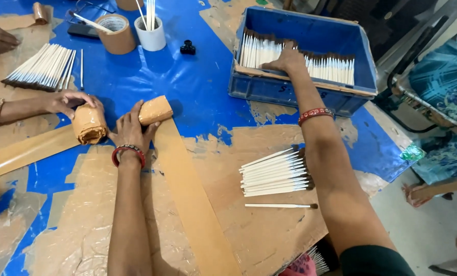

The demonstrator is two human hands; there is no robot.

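Tape-patched blue table (187, 82), brown strips

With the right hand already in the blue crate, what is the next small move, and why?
Probably the right hand should close on a few white brushes in the blue crate and lift them out. It rests on them, while the left hand holds the brown paper roll.

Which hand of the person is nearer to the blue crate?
The right hand. It reaches inside the blue crate, resting on the brushes. The left hand is far away, on a brown paper roll.
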